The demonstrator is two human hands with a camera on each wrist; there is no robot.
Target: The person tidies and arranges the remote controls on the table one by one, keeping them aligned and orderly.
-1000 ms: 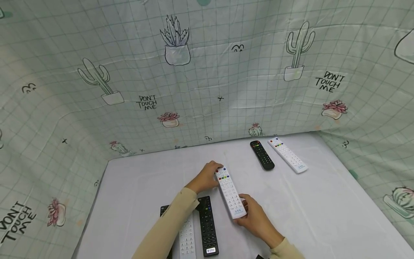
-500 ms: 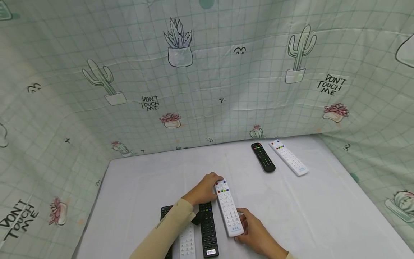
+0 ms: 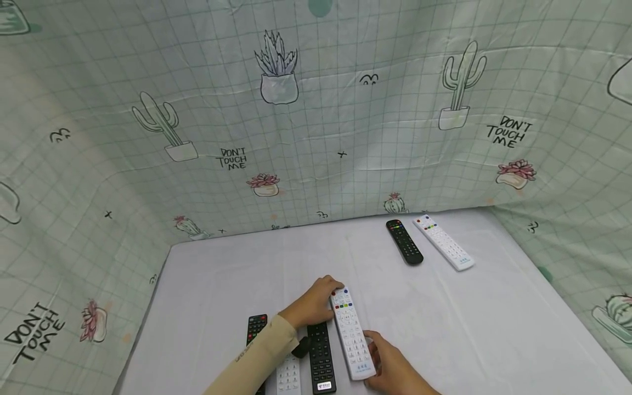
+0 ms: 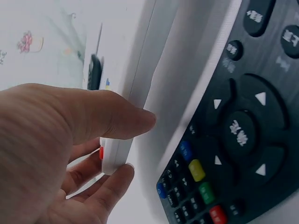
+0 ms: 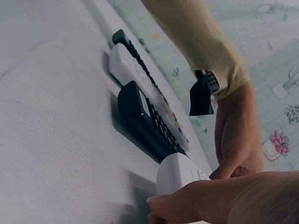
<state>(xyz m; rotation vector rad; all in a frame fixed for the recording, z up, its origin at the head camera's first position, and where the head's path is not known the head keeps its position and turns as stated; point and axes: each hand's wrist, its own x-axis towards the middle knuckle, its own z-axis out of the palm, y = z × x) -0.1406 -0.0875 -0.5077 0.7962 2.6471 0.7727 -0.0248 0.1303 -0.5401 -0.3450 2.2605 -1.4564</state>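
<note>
Between both hands is a white remote control [image 3: 353,334], its keys facing up. My left hand [image 3: 313,304] pinches its far end, with thumb and fingers on its edges in the left wrist view. At the near right corner my right hand [image 3: 395,365] grips it; in the right wrist view the thumb lies along the white end [image 5: 173,175], close over the table. Just left of it a black remote [image 3: 322,356] lies nearly parallel, partly under the left wrist. A second white remote [image 3: 288,376] and another black remote [image 3: 257,325] lie further left, partly hidden by the left sleeve.
Toward the back right, a black remote [image 3: 405,242] and a white remote [image 3: 443,242] lie slanted side by side on the white tabletop [image 3: 237,274]. A cactus-print cloth [image 3: 321,120] rises behind and along both sides of the table. A small black device [image 5: 202,95] sits at the left cuff.
Both hands have brought the white remote toward the near edge, alongside the row of remotes on the left. The head view has shifted slightly. The two back remotes stay put.
</note>
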